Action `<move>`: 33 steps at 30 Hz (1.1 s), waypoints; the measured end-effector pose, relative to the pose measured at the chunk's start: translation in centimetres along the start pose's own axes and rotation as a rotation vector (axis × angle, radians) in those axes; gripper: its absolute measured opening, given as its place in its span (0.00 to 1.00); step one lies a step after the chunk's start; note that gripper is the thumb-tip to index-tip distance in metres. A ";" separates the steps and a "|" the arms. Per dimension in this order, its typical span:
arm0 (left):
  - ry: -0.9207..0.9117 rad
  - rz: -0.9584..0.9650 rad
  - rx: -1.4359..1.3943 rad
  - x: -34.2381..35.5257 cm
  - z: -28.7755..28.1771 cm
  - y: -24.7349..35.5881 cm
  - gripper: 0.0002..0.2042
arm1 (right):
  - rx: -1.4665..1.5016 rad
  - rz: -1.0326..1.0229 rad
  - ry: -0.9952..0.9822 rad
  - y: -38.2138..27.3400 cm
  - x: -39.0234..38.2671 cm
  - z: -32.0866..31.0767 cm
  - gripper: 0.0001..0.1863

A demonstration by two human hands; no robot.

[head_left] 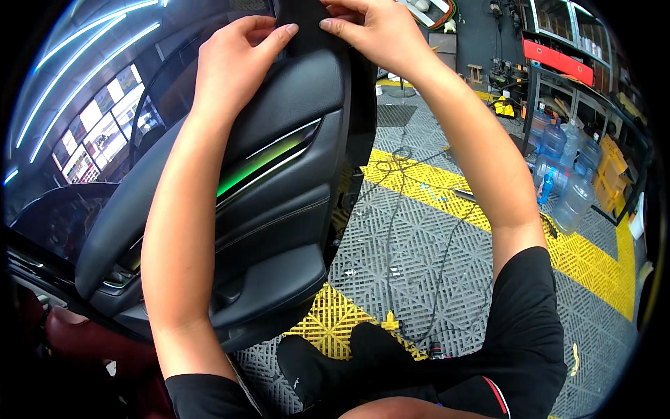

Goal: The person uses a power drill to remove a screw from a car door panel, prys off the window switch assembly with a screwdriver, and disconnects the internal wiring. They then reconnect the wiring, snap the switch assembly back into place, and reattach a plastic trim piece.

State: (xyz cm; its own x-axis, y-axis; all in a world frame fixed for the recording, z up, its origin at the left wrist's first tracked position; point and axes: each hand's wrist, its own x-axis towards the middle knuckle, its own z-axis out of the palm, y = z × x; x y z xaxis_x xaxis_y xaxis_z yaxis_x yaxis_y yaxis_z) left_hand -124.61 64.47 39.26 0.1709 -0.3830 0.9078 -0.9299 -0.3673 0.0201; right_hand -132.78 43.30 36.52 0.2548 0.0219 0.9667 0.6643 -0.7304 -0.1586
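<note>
A black car door (300, 84) stands in front of me, its inner panel facing me with a glowing green light strip (269, 160) and a stitched armrest. At its top a dark upright trim piece (310, 28) rises along the window frame. My left hand (234, 63) grips this piece's left edge, thumb pointing inward and fingers bent. On the other side my right hand (380, 38) pinches its right edge, thumb laid on the front. The upper fingertips of my right hand run out of the picture. The two thumbs are a short way apart.
Several clear blue water bottles (576, 202) stand at the right beside a black metal frame rack (530, 105). Dark cables (391, 244) trail over the grey and yellow grid floor (447, 237). A dark red seat (84, 342) shows at lower left.
</note>
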 end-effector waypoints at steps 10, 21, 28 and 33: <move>-0.004 -0.148 0.153 0.9 1.0 1.3 0.27 | -0.184 -0.001 0.141 -0.8 0.4 -0.8 0.12; -0.119 -0.279 0.171 1.7 0.4 2.0 0.26 | -0.390 0.162 0.179 1.3 -0.8 1.0 0.16; -0.129 -0.300 0.155 1.9 0.3 2.0 0.29 | -0.389 -0.082 0.416 3.3 0.5 0.7 0.45; 0.044 -0.260 0.173 0.7 1.2 1.8 0.25 | 0.182 0.048 0.040 0.8 6.9 -1.2 0.64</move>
State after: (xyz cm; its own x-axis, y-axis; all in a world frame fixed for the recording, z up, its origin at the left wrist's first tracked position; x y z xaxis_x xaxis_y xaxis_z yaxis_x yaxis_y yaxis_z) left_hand -125.79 62.57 39.43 0.3779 -0.2217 0.8989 -0.7871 -0.5882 0.1858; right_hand -131.34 41.98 43.30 0.2637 -0.0402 0.9638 0.7690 -0.5945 -0.2352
